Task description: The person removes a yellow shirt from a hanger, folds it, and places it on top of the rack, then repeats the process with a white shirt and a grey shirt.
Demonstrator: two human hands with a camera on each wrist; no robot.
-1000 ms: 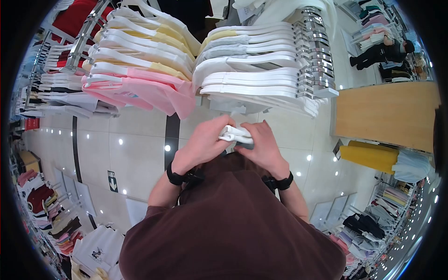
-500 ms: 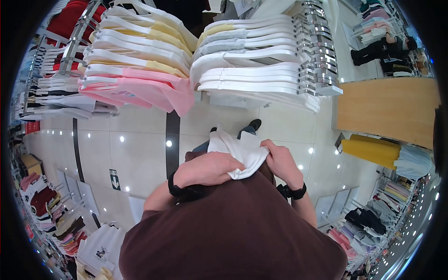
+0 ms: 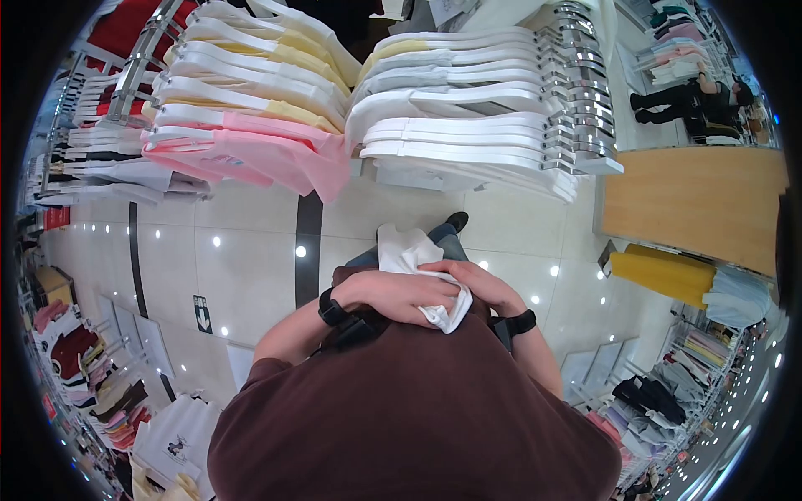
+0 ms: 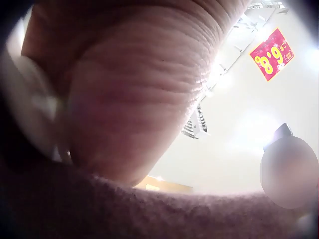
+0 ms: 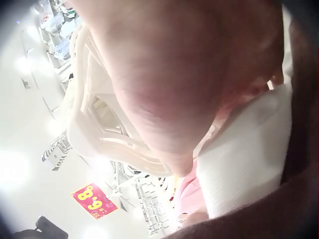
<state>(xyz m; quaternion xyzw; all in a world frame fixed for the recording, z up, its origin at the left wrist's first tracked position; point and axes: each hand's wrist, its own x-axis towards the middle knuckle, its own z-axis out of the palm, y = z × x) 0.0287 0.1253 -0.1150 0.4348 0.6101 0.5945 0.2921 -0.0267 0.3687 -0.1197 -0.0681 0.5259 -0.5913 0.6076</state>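
A crumpled white cloth (image 3: 408, 250) lies against the front of the dark brown shirt in the head view, with one end spread forward over the lap. The left hand (image 3: 399, 294) lies across its middle, fingers pointing right. From the other side the right hand (image 3: 474, 282) rests on the cloth, its fingertips by the left hand's fingers. Part of the cloth hangs below the fingers. In the right wrist view the white fabric (image 5: 244, 154) is beside the right hand (image 5: 184, 74). The left wrist view is mostly filled by the left hand (image 4: 134, 89).
White hangers (image 3: 455, 138) with light garments hang on a metal rail ahead, beside pink garments (image 3: 251, 154). At the right stand a wooden surface (image 3: 693, 204) and yellow cloth (image 3: 664, 274). A person in black (image 3: 681, 100) is at the far right. Tiled floor (image 3: 242, 259) lies between the racks.
The white cloth went from a small folded bundle to a spread piece, then was gathered against the shirt. The right hand has moved left, close to the left hand.
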